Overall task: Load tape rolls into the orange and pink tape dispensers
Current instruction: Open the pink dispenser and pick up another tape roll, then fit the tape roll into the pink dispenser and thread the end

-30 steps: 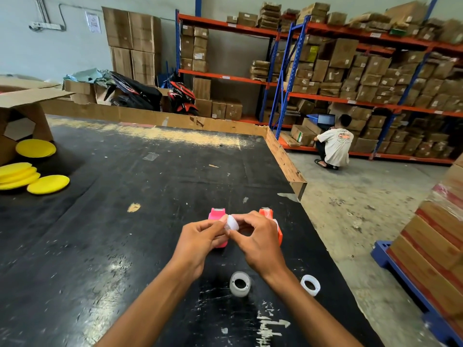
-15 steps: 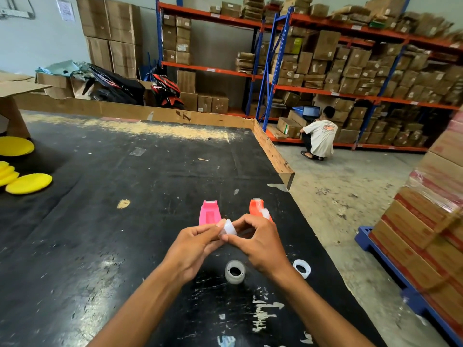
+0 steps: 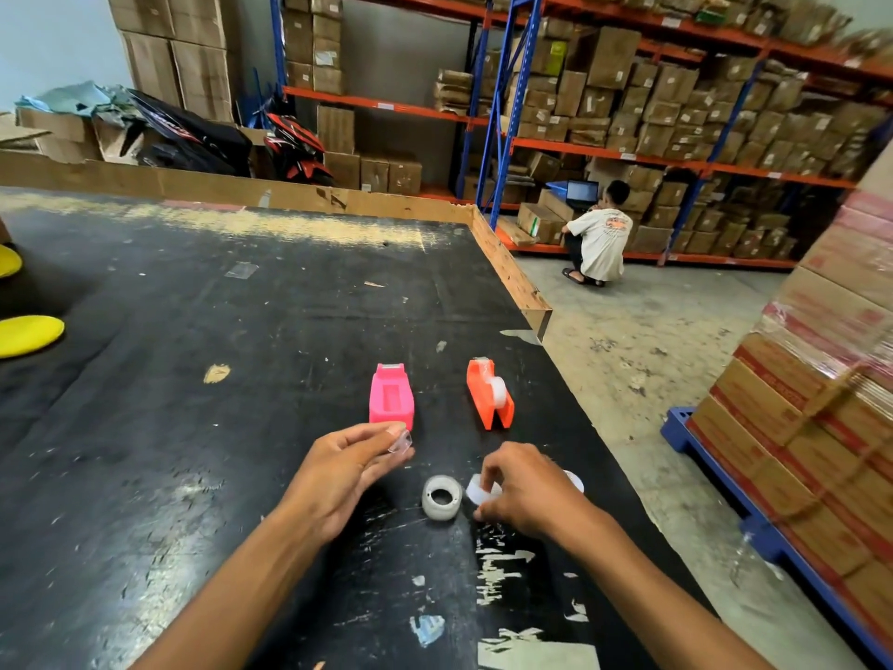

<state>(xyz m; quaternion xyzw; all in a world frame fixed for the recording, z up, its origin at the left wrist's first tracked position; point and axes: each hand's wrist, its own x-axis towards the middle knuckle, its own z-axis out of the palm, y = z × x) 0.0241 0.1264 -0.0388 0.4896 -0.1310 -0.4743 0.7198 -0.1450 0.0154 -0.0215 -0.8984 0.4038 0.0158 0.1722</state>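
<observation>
On the black table top (image 3: 241,427) stand a pink tape dispenser (image 3: 391,398), its well empty, and to its right an orange tape dispenser (image 3: 489,399) with a white roll in it. My left hand (image 3: 348,469) pinches a small clear plastic piece (image 3: 400,443) just below the pink dispenser. My right hand (image 3: 526,490) holds a white tape roll (image 3: 478,493) low over the table. A loose tape roll (image 3: 441,498) lies flat between my hands. Another white roll (image 3: 575,482) peeks out behind my right hand.
Yellow discs (image 3: 29,333) lie at the table's left edge. A cardboard rim (image 3: 507,270) borders the far and right sides. A person (image 3: 599,234) crouches by the box-filled shelves. Stacked cartons on a blue pallet (image 3: 725,481) stand on the right.
My hands, which were joined together over one roll, have come apart. The left went left with the clear piece; the right dropped toward the table with the roll. The camera tilted down.
</observation>
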